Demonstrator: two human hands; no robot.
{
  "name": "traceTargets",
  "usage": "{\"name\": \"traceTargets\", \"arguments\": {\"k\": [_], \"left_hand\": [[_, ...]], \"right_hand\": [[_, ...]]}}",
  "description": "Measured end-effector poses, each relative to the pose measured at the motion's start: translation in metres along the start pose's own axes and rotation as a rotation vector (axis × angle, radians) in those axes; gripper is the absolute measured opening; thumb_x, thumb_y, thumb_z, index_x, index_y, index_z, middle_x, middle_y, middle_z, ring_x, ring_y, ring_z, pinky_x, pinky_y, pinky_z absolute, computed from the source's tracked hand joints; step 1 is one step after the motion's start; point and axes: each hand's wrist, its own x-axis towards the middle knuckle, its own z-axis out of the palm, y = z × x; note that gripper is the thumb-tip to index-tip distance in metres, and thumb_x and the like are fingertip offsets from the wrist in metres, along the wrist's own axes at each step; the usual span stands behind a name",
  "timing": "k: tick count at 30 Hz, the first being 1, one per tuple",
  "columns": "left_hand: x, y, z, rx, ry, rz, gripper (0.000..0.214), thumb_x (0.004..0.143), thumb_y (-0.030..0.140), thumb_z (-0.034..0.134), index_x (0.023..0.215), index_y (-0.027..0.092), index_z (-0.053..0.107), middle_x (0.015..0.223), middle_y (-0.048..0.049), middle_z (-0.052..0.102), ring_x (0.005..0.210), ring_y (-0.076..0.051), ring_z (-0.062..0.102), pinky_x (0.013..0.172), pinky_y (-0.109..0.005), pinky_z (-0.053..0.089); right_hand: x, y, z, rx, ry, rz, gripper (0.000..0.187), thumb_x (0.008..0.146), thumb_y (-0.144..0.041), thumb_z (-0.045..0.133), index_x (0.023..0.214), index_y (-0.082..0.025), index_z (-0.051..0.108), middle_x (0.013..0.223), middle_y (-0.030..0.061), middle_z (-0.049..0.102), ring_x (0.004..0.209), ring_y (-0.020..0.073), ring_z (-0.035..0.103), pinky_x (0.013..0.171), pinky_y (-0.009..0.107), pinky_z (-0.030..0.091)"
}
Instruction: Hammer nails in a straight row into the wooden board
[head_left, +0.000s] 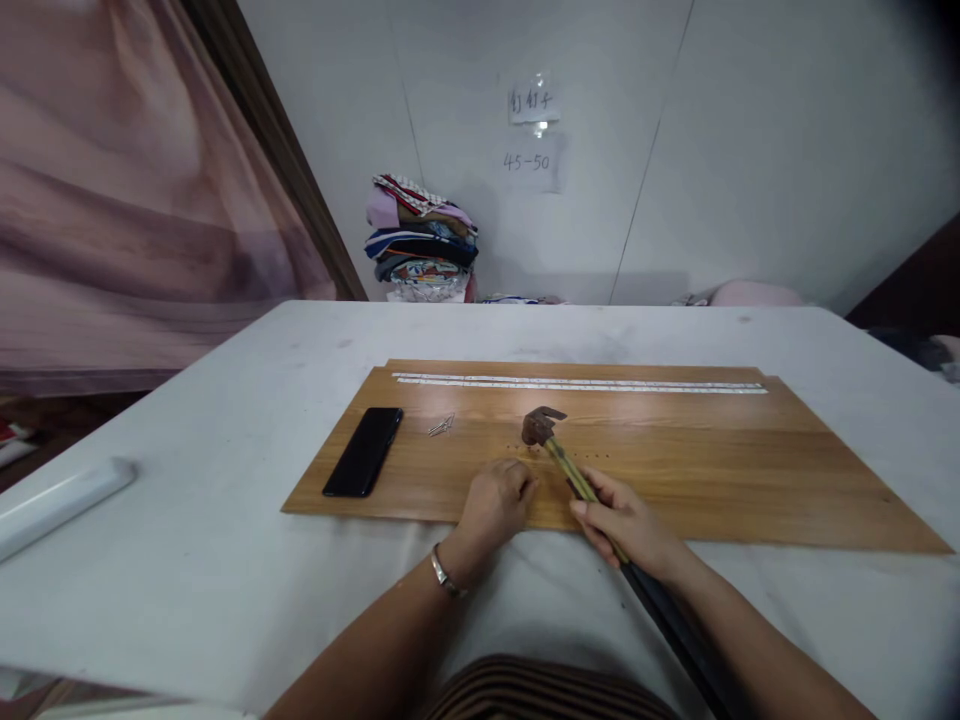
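We see the right hand (pixel 626 520) closed around the handle of a hammer (pixel 568 465), whose rusty head is over the middle of a wooden board (pixel 720 460); we cannot tell whether the head touches the wood. The left hand (pixel 496 500) is low beside the hammer, at the near part of the board, its fingers curled in; we cannot tell whether they pinch anything. A metal bracelet (pixel 442 572) circles that wrist. Just beyond the left hand we find a row of small dark dots (pixel 596 456) across the wood. A few loose nails (pixel 442 425) lie farther left, near a black phone (pixel 364 452) lying flat at the board's left end. Two thin white strips (pixel 577 384) run side by side along the far edge. The board lies on a white worktop (pixel 187 540), with a pale roll (pixel 67 505) at our left. Behind, we notice folded clothes (pixel 424 240) stacked against the wall (pixel 750 150).
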Motion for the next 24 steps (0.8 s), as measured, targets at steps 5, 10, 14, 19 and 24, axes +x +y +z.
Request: {"name": "traceTargets", "arguments": {"k": [5, 10, 14, 19, 24], "left_hand": [[-0.0007, -0.0010, 0.0019, -0.014, 0.011, 0.014, 0.015, 0.088, 0.021, 0.054, 0.074, 0.018, 0.060, 0.075, -0.0023, 0.065, 0.073, -0.014, 0.059, 0.069, -0.025, 0.043], [-0.0002, 0.0013, -0.0013, 0.015, 0.003, -0.002, 0.016, 0.087, 0.021, 0.054, 0.072, 0.018, 0.059, 0.074, -0.0022, 0.064, 0.072, -0.014, 0.058, 0.068, -0.025, 0.043], [0.0003, 0.0028, -0.0031, 0.020, -0.005, -0.006, 0.017, 0.088, 0.020, 0.053, 0.072, 0.018, 0.059, 0.074, -0.0023, 0.064, 0.073, -0.015, 0.058, 0.069, -0.026, 0.043], [-0.0004, 0.0012, -0.0011, -0.005, -0.001, -0.002, 0.017, 0.088, 0.020, 0.053, 0.072, 0.018, 0.059, 0.074, -0.0027, 0.064, 0.073, -0.014, 0.058, 0.069, -0.025, 0.043], [-0.0007, 0.0013, -0.0018, 0.009, -0.006, 0.002, 0.016, 0.088, 0.020, 0.053, 0.072, 0.018, 0.059, 0.074, -0.0024, 0.064, 0.072, -0.014, 0.057, 0.068, -0.025, 0.043]], "right_hand": [[0.0018, -0.0008, 0.0008, -0.007, -0.007, 0.014, 0.056, 0.082, -0.043, 0.058, 0.128, -0.013, 0.045, 0.042, -0.0133, 0.041, 0.031, 0.0057, 0.029, 0.034, 0.018, 0.025], [0.0007, -0.0008, 0.0002, -0.016, 0.000, 0.008, 0.054, 0.083, -0.042, 0.057, 0.127, -0.012, 0.046, 0.040, -0.0135, 0.040, 0.030, 0.0057, 0.029, 0.034, 0.017, 0.025], [0.0000, 0.0016, -0.0006, -0.004, 0.008, -0.005, 0.052, 0.084, -0.041, 0.056, 0.128, -0.014, 0.045, 0.041, -0.0133, 0.041, 0.030, 0.0059, 0.030, 0.034, 0.017, 0.026], [0.0015, 0.0030, -0.0005, 0.003, -0.007, -0.001, 0.051, 0.085, -0.039, 0.056, 0.128, -0.014, 0.046, 0.042, -0.0129, 0.042, 0.031, 0.0056, 0.030, 0.034, 0.017, 0.026], [0.0026, 0.0039, -0.0011, -0.005, -0.013, 0.010, 0.050, 0.086, -0.038, 0.055, 0.128, -0.013, 0.045, 0.040, -0.0130, 0.042, 0.030, 0.0059, 0.029, 0.034, 0.017, 0.025]]}}
